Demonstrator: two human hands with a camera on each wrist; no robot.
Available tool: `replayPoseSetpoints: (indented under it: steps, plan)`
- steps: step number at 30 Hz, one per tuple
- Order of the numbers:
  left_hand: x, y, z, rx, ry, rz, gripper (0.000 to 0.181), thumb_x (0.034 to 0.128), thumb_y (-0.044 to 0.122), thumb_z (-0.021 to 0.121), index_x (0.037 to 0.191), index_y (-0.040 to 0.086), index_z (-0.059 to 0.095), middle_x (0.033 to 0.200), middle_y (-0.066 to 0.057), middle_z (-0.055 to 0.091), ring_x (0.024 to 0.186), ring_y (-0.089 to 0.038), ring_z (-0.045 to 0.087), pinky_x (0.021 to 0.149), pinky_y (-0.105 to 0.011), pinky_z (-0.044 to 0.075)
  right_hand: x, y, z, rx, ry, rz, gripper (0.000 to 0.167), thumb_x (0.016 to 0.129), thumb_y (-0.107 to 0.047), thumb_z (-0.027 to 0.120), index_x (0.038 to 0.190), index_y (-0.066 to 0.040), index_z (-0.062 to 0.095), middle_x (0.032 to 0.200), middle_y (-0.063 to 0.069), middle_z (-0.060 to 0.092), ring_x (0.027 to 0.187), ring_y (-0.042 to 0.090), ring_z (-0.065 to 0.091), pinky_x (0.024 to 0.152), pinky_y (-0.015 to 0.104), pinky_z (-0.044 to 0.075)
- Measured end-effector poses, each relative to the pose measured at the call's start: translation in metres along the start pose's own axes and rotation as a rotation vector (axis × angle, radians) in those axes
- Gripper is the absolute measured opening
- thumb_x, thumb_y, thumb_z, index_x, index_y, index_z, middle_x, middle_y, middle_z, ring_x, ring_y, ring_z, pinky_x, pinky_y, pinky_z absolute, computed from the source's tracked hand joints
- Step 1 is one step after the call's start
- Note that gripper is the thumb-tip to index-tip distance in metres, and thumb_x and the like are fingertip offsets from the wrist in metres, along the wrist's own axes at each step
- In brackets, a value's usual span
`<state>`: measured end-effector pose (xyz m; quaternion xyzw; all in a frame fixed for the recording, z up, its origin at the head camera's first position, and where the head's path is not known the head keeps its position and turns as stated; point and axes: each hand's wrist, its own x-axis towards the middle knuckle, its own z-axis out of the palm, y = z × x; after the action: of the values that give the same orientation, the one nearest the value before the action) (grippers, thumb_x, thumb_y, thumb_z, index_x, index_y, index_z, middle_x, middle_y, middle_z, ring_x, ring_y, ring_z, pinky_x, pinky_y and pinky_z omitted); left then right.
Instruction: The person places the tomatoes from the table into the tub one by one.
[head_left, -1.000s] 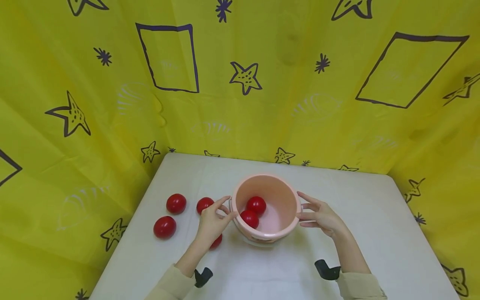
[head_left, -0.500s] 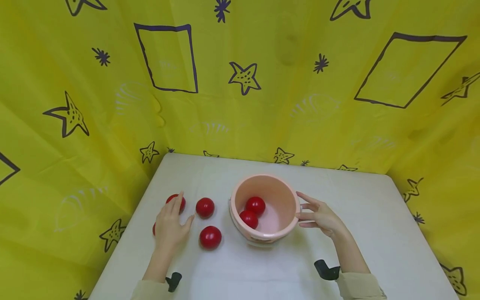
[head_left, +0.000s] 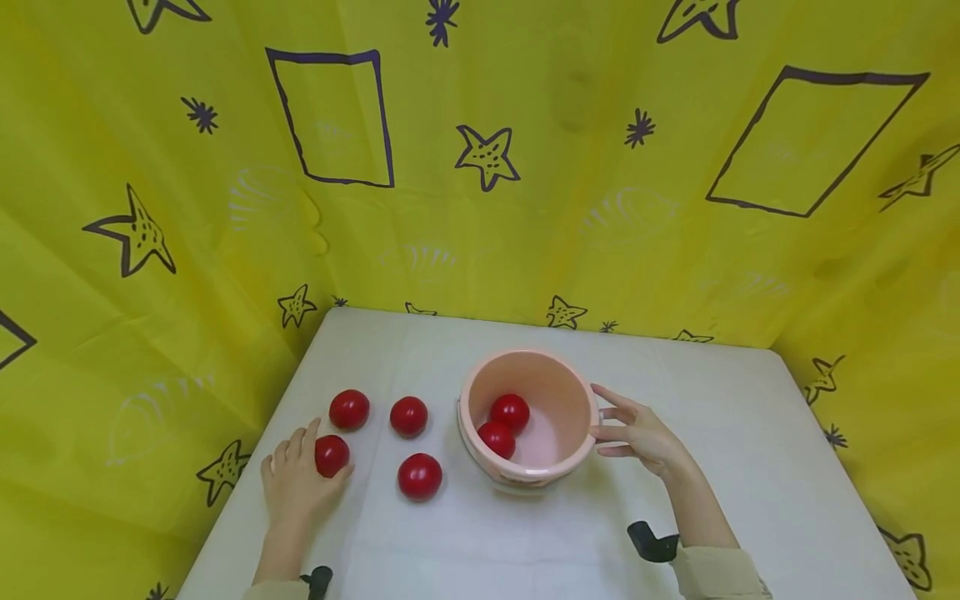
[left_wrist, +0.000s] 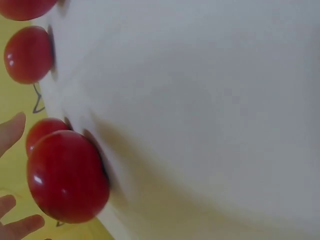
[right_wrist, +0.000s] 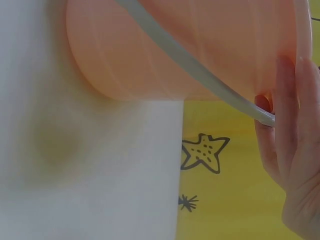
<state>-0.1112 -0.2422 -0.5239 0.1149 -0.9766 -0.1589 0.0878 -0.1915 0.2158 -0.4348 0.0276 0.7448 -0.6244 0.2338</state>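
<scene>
At the left of the head view, my left hand [head_left: 294, 482] is spread around a red tomato [head_left: 332, 456], its thumb on the near right side. In the left wrist view, fingers [left_wrist: 22, 227] stand apart from that tomato [left_wrist: 69, 177]. My right hand [head_left: 647, 435] holds the right rim of a pink bucket [head_left: 551, 375], beside the end of its pale handle [right_wrist: 190, 65]. Two tomatoes lie inside the bucket, one [head_left: 510, 414] behind the other [head_left: 497, 440]. How the right fingertips meet the rim is partly hidden.
Three more tomatoes rest on the white table [head_left: 720, 433]: one at the back left [head_left: 349, 410], one beside it [head_left: 408, 417] and one nearer [head_left: 420, 477]. A yellow patterned curtain [head_left: 555, 208] surrounds the back and sides.
My left hand has let go of the bucket's left rim and moved left, passing over the back left tomato to the near left one. The right hand stays on the bucket.
</scene>
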Motion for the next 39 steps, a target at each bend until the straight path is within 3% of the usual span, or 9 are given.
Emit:
replayPoseSetpoints:
  steps: [8, 22, 34, 39]
  plan:
    - [-0.006, -0.011, 0.008, 0.025, -0.055, -0.019, 0.085, 0.0663, 0.042, 0.073, 0.132, 0.002, 0.037, 0.126, -0.027, 0.041, 0.114, -0.045, 0.030, 0.093, -0.063, 0.020, -0.001, 0.002, 0.000, 0.000, -0.002, 0.001, 0.072, 0.084, -0.005, 0.064, 0.145, -0.014, 0.027, 0.125, 0.026, 0.041, 0.080, 0.016, 0.063, 0.069, 0.034, 0.054]
    - [-0.005, -0.021, 0.018, 0.009, -0.017, -0.060, 0.082, 0.0681, 0.038, 0.075, 0.130, 0.001, 0.036, 0.119, -0.027, 0.043, 0.110, -0.044, 0.034, 0.090, -0.062, 0.022, -0.002, 0.002, -0.001, 0.000, -0.024, -0.036, 0.073, 0.083, -0.003, 0.063, 0.144, -0.010, 0.026, 0.122, 0.028, 0.043, 0.080, 0.016, 0.063, 0.069, 0.034, 0.054]
    - [0.002, -0.021, 0.018, 0.020, -0.048, -0.076, 0.076, 0.0754, 0.050, 0.063, 0.126, 0.000, 0.039, 0.118, -0.025, 0.046, 0.107, -0.043, 0.038, 0.087, -0.061, 0.028, -0.002, 0.002, -0.001, 0.010, -0.020, -0.025, 0.073, 0.083, -0.003, 0.063, 0.145, -0.011, 0.026, 0.123, 0.027, 0.042, 0.080, 0.016, 0.063, 0.070, 0.035, 0.054]
    - [0.009, -0.010, 0.014, -0.003, 0.007, -0.046, 0.073, 0.0749, 0.054, 0.061, 0.123, 0.002, 0.044, 0.112, -0.021, 0.051, 0.102, -0.038, 0.042, 0.083, -0.057, 0.031, -0.001, 0.001, 0.000, 0.006, -0.018, -0.023, 0.073, 0.083, -0.003, 0.064, 0.145, -0.011, 0.026, 0.122, 0.026, 0.043, 0.079, 0.016, 0.063, 0.070, 0.034, 0.054]
